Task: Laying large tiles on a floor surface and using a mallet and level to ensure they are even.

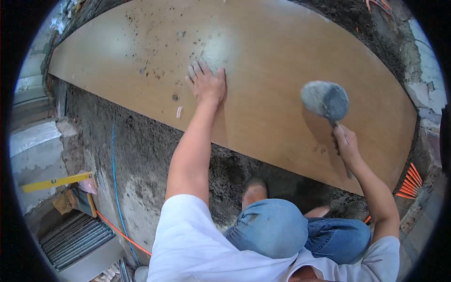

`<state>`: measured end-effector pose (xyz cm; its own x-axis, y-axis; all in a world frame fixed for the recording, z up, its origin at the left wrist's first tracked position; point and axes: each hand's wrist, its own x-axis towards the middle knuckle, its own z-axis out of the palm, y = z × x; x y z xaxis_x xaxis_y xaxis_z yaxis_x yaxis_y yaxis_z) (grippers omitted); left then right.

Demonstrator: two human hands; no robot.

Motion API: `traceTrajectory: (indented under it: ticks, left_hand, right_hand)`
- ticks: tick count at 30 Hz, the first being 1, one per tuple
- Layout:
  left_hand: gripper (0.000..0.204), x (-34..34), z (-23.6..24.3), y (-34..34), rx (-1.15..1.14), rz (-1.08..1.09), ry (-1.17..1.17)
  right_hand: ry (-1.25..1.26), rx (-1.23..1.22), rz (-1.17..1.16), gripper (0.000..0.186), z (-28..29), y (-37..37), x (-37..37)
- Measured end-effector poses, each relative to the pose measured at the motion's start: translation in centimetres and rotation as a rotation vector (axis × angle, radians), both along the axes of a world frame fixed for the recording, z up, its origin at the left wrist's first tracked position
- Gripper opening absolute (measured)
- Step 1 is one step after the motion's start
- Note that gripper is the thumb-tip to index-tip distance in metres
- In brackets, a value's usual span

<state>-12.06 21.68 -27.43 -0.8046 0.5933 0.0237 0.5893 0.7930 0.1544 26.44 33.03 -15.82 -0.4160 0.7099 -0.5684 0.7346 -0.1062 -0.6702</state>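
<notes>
Downward from the head camera, a big tan slab fills the upper part of the view, stretching from about 9 o'clock over 12 to 3 o'clock, on rough, dark ground. Near 11 o'clock from the centre, the left hand lies palm down on it, fingers spread and gripping nothing. At 3 o'clock the right hand is closed around the handle of a mallet, whose grey, slightly blurred head points to 2 o'clock, over the slab, with a shadow on the surface below. Dirt crumbs are scattered over the slab toward 10 and 11 o'clock, with a small pale pink piece at 10 o'clock. The person's bent knees, in blue jeans, show around 5 o'clock. Orange tubes fan out between 3 and 4 o'clock. Between 8 and 9 o'clock run a blue cable and, farther out, a yellow level.
</notes>
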Motion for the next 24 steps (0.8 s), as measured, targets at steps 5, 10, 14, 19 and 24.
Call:
traceTrajectory:
  ticks: [5,10,14,19,24]
  left_hand:
    - [0.074,1.0,0.4,1.5,-0.009,-0.040,0.016]
    - [0.074,0.2,0.6,1.3,-0.003,-0.026,0.021]
    - [0.073,0.2,0.7,1.7,-0.016,-0.037,0.021]
    - [0.073,0.5,1.1,1.7,-0.009,-0.032,-0.006]
    - [0.073,0.4,0.6,1.5,-0.006,-0.030,0.013]
  right_hand:
    - [-0.022,0.116,0.127,0.044,-1.8,3.7,-4.8]
    - [0.118,0.170,0.061,0.050,-1.7,4.5,-10.2]
    - [0.051,0.145,0.140,0.053,-3.7,8.1,-14.0]
    - [0.247,0.246,-0.034,0.056,-4.0,9.2,-18.1]
    - [0.303,0.121,-0.146,0.044,-3.8,10.7,-19.9]
